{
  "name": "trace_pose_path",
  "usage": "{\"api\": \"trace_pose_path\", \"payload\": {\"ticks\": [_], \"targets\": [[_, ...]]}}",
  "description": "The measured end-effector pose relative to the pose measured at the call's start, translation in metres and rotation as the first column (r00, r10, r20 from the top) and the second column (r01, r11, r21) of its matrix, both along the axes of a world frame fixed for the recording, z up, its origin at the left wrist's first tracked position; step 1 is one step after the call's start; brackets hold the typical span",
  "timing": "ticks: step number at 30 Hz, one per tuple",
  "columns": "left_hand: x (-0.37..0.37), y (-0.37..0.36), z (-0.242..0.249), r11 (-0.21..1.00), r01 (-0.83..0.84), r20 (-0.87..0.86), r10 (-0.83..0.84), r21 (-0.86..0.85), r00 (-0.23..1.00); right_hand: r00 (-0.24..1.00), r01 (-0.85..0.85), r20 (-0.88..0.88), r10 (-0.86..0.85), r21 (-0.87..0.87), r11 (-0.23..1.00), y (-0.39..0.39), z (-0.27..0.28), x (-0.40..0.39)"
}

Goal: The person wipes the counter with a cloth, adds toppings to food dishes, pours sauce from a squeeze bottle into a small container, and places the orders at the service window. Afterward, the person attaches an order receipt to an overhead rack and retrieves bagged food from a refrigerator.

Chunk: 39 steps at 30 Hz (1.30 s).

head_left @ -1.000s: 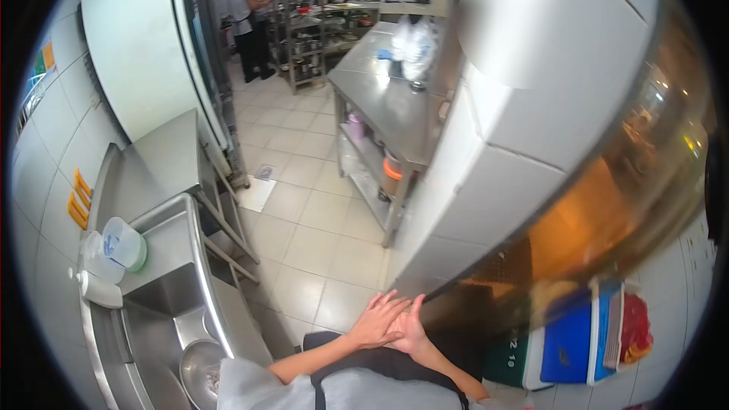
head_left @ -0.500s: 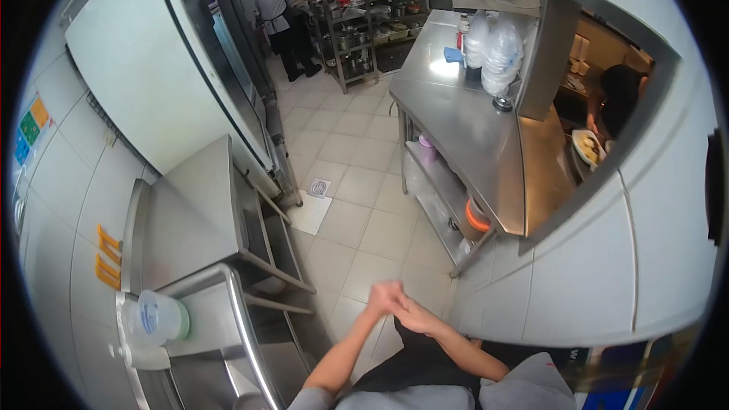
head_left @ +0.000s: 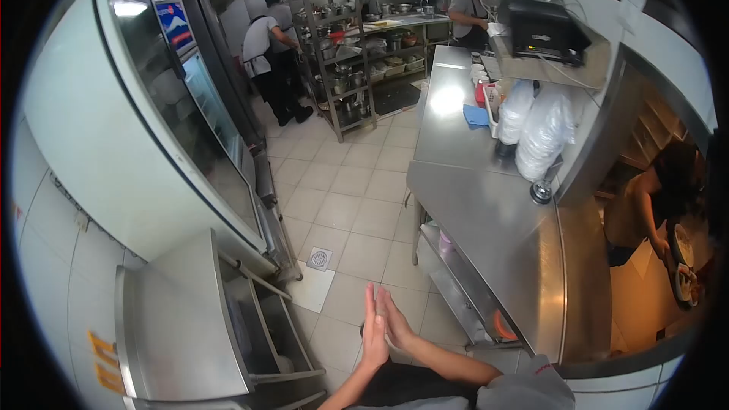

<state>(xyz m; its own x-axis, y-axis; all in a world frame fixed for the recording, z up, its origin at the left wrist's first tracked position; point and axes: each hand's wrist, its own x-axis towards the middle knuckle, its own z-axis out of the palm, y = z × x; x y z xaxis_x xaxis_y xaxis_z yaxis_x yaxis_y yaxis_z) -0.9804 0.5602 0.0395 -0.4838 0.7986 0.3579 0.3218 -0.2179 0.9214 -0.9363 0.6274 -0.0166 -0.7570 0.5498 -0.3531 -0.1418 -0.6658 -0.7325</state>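
My left hand (head_left: 372, 334) and my right hand (head_left: 396, 325) are in front of my body, over the tiled floor. Their palms face each other and appear to touch or nearly touch. The fingers are stretched out straight, pointing away from me, and no object shows between them. To the left of my hands is a steel table (head_left: 178, 311); on the right runs a long steel counter (head_left: 486, 205).
A tall fridge (head_left: 121, 121) stands left. Clear plastic bags (head_left: 543, 133), a blue cloth (head_left: 476, 115) and a black appliance (head_left: 547, 30) are along the counter. Several co-workers are about: one person (head_left: 262, 53) near a pot rack (head_left: 334, 53), another (head_left: 661, 197) carrying plates beyond the hatch.
My clasped hands have come apart into flat, straight-fingered palms. The view has tilted up and moved forward. A person beyond the hatch now carries plates, and another shows at the back.
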Motion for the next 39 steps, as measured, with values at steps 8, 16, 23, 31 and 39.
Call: {"api": "trace_pose_path", "payload": {"ticks": [8,16,23,31,39], "targets": [[-0.208,0.117,-0.080,0.944,-0.164,-0.305,0.073,-0.284,0.949,0.989,0.084,-0.143,-0.043,0.293,0.952,0.137,0.058,-0.138],[-0.350,0.199,-0.097,0.732,-0.034,0.004,0.050,-0.680,0.999,0.823,0.175,0.190,-0.535,0.812,0.557,0.413,0.071,-0.170],[-0.415,0.226,-0.158,0.676,0.069,0.029,-0.070,-0.734,0.997,0.263,-0.326,0.217,-0.940,0.937,0.125,0.721,-0.003,-0.100],[-0.474,0.322,-0.139,0.520,0.069,0.007,-0.119,-0.851,0.993,0.206,-0.312,0.273,-0.940,0.928,0.202,0.768,-0.059,-0.142],[-0.565,0.469,-0.143,0.614,0.225,-0.001,-0.345,-0.756,0.939,0.857,-0.092,0.365,-0.364,0.803,0.589,0.641,0.036,-0.351]]}}
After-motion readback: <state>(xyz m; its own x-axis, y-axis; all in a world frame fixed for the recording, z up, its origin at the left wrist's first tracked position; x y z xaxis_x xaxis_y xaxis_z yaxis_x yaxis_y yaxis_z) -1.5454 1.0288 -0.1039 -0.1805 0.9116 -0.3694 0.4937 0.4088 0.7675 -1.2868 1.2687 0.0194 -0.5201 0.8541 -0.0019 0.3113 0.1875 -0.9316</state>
